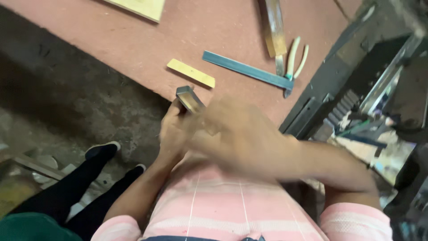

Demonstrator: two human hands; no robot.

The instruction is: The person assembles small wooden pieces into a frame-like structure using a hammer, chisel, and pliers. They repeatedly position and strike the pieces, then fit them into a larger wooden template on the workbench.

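I see the reddish counter (133, 40) filling the far scene, with a long steel bar (247, 70), pliers (295, 60) and a yellow wood strip (191, 72) lying on it. Near me, my left hand (173, 131) is clenched around a short square metal tube (189, 99), whose open end juts up beyond the grip. My right hand (236, 134) is too blurred; I cannot tell its grip.

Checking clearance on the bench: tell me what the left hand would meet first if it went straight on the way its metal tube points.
Likely the yellow wooden strip, lying just beyond the square metal tube in the left hand. Depth is unclear.
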